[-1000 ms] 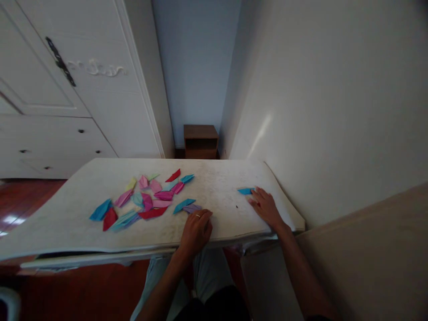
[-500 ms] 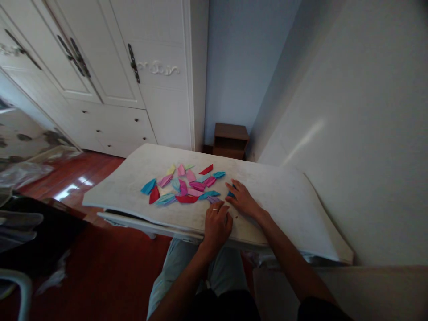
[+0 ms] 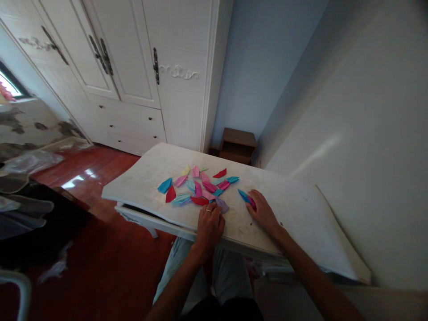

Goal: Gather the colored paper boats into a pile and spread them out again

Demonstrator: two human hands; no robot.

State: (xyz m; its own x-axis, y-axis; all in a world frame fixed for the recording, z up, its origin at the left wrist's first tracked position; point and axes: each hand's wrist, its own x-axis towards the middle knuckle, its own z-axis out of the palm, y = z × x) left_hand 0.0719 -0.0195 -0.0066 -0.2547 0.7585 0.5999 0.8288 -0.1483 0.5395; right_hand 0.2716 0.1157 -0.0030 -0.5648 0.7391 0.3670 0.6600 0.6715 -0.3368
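Note:
Folded paper pieces in blue, pink, red, purple and yellow lie in a loose group on the white table (image 3: 130,178). My right hand (image 3: 264,211) is to the right of them, its thumb and fingers closed round a blue and magenta folded paper piece (image 3: 246,197) whose blue tip points left. At the group's front edge, my left hand (image 3: 210,223) rests with curled fingers, a ring on one of them. Its fingertips reach a purple folded paper (image 3: 221,204) and a red one (image 3: 199,201); what is under the fingers is hidden.
A white wardrobe (image 3: 182,102) stands behind the table, with a small brown cabinet (image 3: 239,136) in the corner. The pale wall (image 3: 368,178) borders the right side. A slightly open drawer (image 3: 157,223) juts from the table's front left.
My right hand has closed on the blue and magenta paper and shifted right, away from the group. My left hand has moved left along the front edge. The view has turned left.

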